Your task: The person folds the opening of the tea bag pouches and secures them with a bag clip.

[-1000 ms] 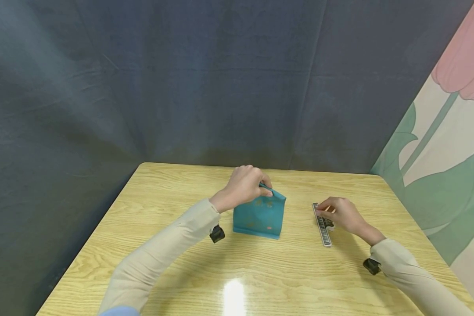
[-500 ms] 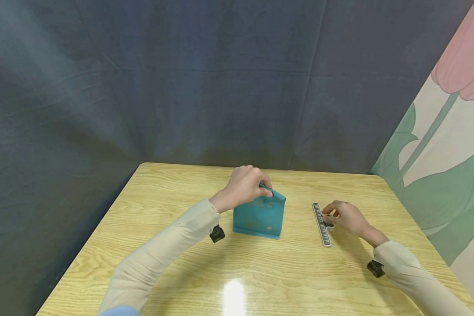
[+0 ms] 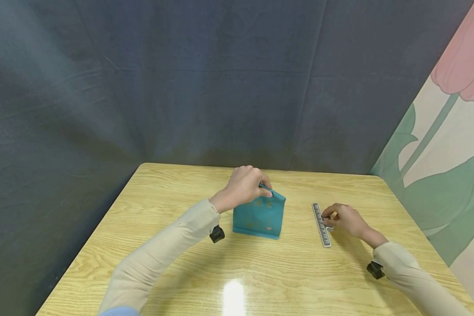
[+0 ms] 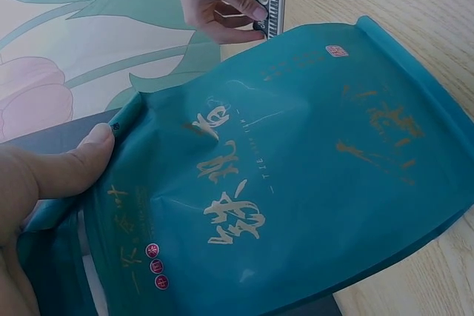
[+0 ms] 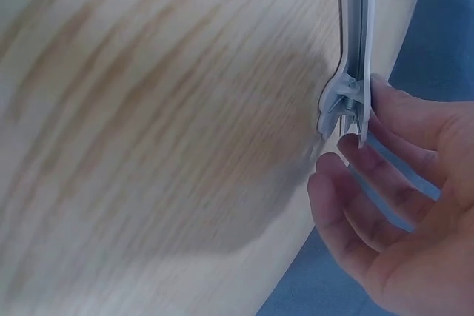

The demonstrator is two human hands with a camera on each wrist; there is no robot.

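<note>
My left hand (image 3: 245,184) grips the rolled top edge of a teal foil pouch (image 3: 258,219), which stands upright on the table. Gold characters cover its face in the left wrist view, where my thumb (image 4: 92,149) presses on the fold. To the right, a long sealing clip (image 3: 321,226) with a black-and-white, keyboard-like strip lies on the table. My right hand (image 3: 349,221) pinches the clip's short handle tab between thumb and fingertips. The right wrist view shows the clip edge-on, with a metal spring (image 5: 348,101) between its two plates.
A wooden table (image 3: 205,272) carries both things. A dark curtain (image 3: 229,87) hangs behind it and along the left side. At the right stands a wall panel (image 3: 450,175) painted with a pink tulip and green leaves.
My right hand has moved slightly right and toward me, from the clip's strip to its handle tab. The clip lies where it was. My left hand and the pouch have stayed still.
</note>
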